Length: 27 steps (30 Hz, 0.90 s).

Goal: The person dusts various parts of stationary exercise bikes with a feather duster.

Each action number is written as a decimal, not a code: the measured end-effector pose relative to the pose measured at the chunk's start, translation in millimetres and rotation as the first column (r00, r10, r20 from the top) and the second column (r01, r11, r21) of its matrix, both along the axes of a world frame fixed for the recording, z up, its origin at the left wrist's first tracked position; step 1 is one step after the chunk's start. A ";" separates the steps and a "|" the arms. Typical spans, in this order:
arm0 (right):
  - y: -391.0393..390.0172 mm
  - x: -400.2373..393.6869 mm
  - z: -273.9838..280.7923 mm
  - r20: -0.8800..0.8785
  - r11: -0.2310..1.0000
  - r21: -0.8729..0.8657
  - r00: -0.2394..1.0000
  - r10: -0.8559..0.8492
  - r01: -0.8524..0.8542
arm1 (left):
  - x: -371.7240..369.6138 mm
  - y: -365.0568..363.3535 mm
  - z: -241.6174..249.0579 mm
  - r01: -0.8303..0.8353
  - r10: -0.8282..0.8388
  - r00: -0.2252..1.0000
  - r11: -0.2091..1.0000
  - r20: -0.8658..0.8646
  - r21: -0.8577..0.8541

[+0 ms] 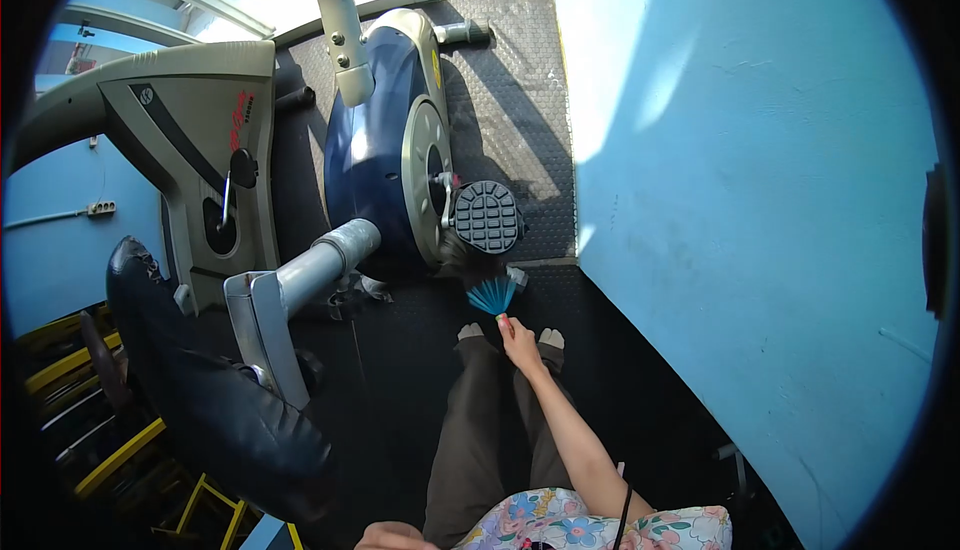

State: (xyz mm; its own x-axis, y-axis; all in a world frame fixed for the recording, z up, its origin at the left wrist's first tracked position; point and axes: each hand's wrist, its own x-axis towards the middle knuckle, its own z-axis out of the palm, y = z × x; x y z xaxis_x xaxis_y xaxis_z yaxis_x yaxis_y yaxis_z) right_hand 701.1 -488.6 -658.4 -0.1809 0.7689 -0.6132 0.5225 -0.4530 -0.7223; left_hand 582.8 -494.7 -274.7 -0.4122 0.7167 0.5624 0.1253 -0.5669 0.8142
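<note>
My right hand (520, 344) is closed around the short handle of a blue brush (493, 296) with stiff, fanned-out bristles. It reaches low in front of my feet, and the bristles point toward the exercise bike (385, 155). Just beyond the brush is the bike's black ribbed pedal (487, 217), with a small grey foot piece (517, 277) on the floor beside it. At the bottom edge, my left hand (395, 536) shows only in part, with its fingers curled in; I cannot tell what, if anything, they hold.
A second exercise bike (215, 150) stands at the left. The near bike's grey frame tube (330, 255) and a black padded seat (205, 400) rise on my left. Yellow metal frames (120, 458) lie beyond. A blue wall (740, 200) bounds the right side; black rubber matting (400, 350) covers the floor.
</note>
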 end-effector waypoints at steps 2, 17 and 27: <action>13.1 21.4 -21.6 0.026 0.997 0.050 0.998 0.060 -0.062 | 16.0 4.3 -85.4 0.078 -0.089 0.994 0.986 -0.067 -0.146; 59.2 -33.5 -242.5 -0.595 0.983 -0.146 0.784 -0.176 0.110 | -92.1 79.4 -449.0 -0.871 0.398 -0.040 0.436 -0.917 0.227; 49.6 -50.3 -315.4 -0.705 0.986 0.083 0.708 -0.043 0.143 | -101.6 73.4 -467.7 -0.833 0.461 -0.171 0.405 -0.871 0.378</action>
